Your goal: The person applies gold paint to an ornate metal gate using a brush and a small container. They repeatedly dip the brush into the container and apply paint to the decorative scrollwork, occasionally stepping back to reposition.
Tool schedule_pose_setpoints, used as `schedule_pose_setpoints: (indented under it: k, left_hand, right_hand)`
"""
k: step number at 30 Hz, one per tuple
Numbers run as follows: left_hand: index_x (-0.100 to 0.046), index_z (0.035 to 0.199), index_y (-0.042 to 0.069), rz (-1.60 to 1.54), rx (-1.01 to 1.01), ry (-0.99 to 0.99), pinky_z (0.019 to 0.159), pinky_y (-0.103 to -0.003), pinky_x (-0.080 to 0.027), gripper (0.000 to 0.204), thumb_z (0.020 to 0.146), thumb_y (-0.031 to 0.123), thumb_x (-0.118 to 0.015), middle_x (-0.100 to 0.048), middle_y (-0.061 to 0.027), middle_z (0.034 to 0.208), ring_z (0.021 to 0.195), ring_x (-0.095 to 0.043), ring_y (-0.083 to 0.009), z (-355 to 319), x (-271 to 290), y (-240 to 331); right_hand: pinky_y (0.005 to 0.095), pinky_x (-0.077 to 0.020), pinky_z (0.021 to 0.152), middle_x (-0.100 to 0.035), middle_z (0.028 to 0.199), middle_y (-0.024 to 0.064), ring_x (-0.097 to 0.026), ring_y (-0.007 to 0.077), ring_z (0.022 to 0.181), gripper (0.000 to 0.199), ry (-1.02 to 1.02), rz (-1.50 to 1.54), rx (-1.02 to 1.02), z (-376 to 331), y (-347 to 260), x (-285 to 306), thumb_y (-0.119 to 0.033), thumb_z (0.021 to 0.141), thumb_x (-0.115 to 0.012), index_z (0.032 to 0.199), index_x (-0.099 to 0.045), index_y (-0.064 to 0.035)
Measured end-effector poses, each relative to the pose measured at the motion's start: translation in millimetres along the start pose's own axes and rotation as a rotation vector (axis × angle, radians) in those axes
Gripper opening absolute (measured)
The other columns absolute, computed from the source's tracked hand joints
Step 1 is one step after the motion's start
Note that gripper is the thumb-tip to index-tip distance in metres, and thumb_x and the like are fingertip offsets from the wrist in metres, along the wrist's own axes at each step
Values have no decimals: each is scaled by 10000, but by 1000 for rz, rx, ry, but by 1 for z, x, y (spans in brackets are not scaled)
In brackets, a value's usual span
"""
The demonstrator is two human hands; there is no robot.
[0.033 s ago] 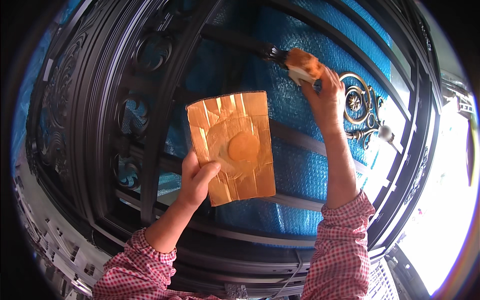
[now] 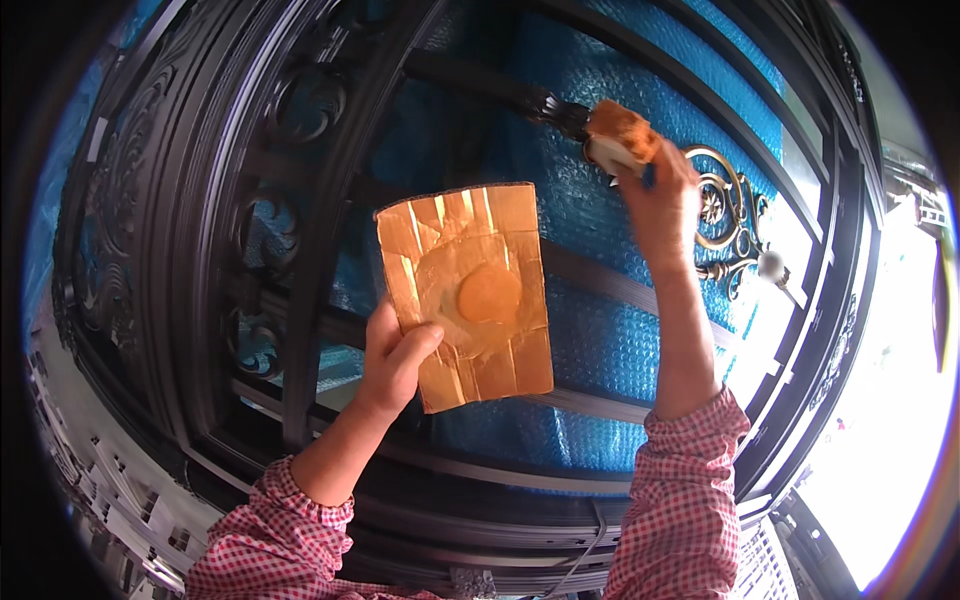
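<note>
The left hand [image 2: 397,365] comes up from the lower left, forearm slanting inward, and is clamped on the lower left edge of a piece of cardboard [image 2: 515,360], thumb lying flat across its face and the other fingers hidden behind it. The right hand [image 2: 668,205] reaches further up and away, its forearm nearly upright and its wrist bent slightly left. Its thumb and fingers are closed on a sponge [image 2: 620,132]; the fingers are a little blurred. Both arms wear checked red-and-white sleeves [image 2: 685,470], leaving the forearms bare.

Under the hands lies a large dark metal gate [image 2: 320,240], with long bars and curled scrollwork on its left side. Blue bubble wrap [image 2: 590,345] shows behind the bars. The cardboard hides part of the bars and wrap. Just right of the right hand is a gold ornament [image 2: 712,207] with rings and a flower, its left side partly covered by that hand. A thin cord [image 2: 598,530] runs near the bottom.

The sponge is at the upper right, orange on top and pale below, its left end at a dark twisted bar [image 2: 565,115]; whether it presses there, I cannot tell. The cardboard is golden brown, creased and roughly rectangular, facing up, with a smooth round orange patch [image 2: 489,292] near its middle and a smeared area around it.
</note>
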State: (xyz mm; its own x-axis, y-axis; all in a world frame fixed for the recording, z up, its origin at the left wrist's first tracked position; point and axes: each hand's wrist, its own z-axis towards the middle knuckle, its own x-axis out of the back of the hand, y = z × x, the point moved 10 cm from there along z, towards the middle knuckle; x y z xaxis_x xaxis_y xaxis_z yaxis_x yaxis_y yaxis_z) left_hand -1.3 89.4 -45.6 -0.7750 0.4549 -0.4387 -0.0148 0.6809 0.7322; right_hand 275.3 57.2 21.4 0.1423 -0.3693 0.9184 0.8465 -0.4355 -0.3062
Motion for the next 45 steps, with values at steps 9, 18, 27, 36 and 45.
schedule_pose_setpoints:
  k: [9,18,27,36,45]
  left_hand:
    - [-394,1151,-46,16,-14,0,838,-277,-393,415,749,39,-452,-521,-95,1055,948,-490,-121,0,0,-1]
    - [-404,1140,-38,20,-16,-25,828,-280,-400,392,754,19,-437,-525,-96,1045,935,-499,-120,1,-3,0]
    - [-416,1126,-41,58,-10,-30,824,-275,-402,378,754,25,-442,-529,-94,1030,923,-498,-116,1,-1,0]
    - [-388,1162,-43,24,-16,-43,851,-274,-384,419,751,15,-437,-513,-100,1082,971,-482,-124,2,-3,0]
    - [-383,1178,-21,14,10,-43,863,-333,-416,444,737,25,-412,-497,-132,1100,1001,-510,-191,2,0,-6]
  right_hand:
    - [393,-421,713,-571,822,96,-552,276,802,186,34,29,-130,-2,23,8,-122,687,-634,842,-554,-56]
    - [383,-425,737,-577,821,134,-556,296,813,219,68,97,-276,-1,47,14,-126,689,-637,863,-549,-25]
    - [389,-415,764,-591,869,105,-551,283,841,229,0,125,-86,-20,17,19,-106,688,-632,903,-567,-58]
    - [374,-401,765,-582,832,69,-550,257,849,217,-5,15,-98,-27,14,21,-105,679,-645,874,-567,-54]
    - [378,-393,750,-558,808,88,-536,260,816,228,38,-23,-105,-29,18,36,-150,678,-666,808,-522,-30]
